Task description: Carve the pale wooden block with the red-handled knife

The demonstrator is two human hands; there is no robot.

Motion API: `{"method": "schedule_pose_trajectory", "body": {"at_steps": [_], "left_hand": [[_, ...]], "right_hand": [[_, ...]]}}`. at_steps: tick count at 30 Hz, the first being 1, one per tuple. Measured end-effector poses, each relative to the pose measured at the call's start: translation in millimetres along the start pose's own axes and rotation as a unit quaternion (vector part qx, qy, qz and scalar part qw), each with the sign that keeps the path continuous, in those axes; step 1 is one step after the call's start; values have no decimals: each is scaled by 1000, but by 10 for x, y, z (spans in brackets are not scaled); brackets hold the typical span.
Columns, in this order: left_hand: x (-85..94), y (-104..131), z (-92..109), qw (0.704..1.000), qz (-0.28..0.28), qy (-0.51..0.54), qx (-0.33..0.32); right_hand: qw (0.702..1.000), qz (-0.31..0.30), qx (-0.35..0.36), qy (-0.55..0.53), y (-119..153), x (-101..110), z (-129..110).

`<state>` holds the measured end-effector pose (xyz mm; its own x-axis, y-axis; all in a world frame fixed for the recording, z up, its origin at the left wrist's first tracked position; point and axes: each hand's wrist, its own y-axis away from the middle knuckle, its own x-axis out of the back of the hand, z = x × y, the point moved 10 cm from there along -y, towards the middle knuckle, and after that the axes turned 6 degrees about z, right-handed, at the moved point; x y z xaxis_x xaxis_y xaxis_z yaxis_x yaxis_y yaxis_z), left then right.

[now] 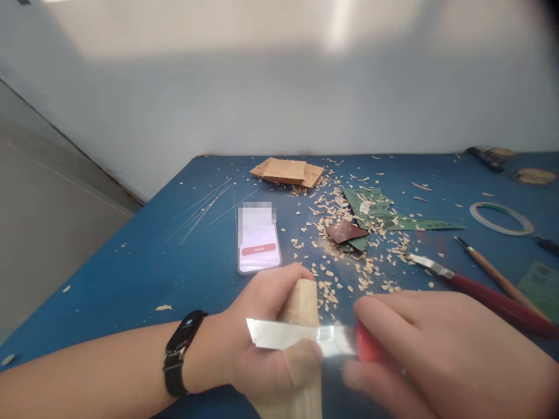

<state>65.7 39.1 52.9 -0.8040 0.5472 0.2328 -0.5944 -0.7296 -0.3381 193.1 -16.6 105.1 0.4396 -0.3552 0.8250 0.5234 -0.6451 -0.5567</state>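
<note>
My left hand (pixel 271 343) is wrapped round a pale piece of wood (pixel 305 297), which stands up toward the far side with its rounded end showing. My right hand (pixel 428 349) grips the red handle of a knife (pixel 279 335). The knife's shiny blade lies crosswise over the wood, its angled tip pointing left. My left thumb is at the blade's near edge; whether it presses on the blade I cannot tell. The lower end of the wood runs out of the picture.
Wood shavings and sandpaper pieces (pixel 347 231) litter the blue table (pixel 131 262). A phone (pixel 259 238) lies beyond my left hand, near thin wires (pixel 205 203). Wooden boards (pixel 286 171) sit by the wall. Rightward are a red-handled carving tool (pixel 489 297), a wooden-handled tool (pixel 493 270) and a tape roll (pixel 501 219).
</note>
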Motion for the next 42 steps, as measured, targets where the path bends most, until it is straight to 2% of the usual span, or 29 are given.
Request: {"method": "schedule_pose_trajectory", "body": {"at_steps": [4,9,18,26,30,34,38,42], "left_hand": [[43,7,15,1000,28,-11,-8],[17,-9,-28,998,7,10,59],[37,-21,-4,999,19,-14,41],[53,-35,23,999,15,-36,28],[34,-21,12,1000,-2,0,16],[43,6,12,1000,6,21,10],[3,38,-32,999,0,13,40],[31,57,-24,999,14,35,28]], "right_hand": [[999,-6,2,34,6,11,-33],[999,17,4,48,31,3,-42],[990,37,38,130,-4,33,-126],[996,23,26,87,-51,-10,-81],[998,11,37,56,-65,-43,-80],[997,2,42,65,-46,-76,-110],[995,3,52,90,-23,-105,-157],[996,10,57,74,11,-112,-146]]}}
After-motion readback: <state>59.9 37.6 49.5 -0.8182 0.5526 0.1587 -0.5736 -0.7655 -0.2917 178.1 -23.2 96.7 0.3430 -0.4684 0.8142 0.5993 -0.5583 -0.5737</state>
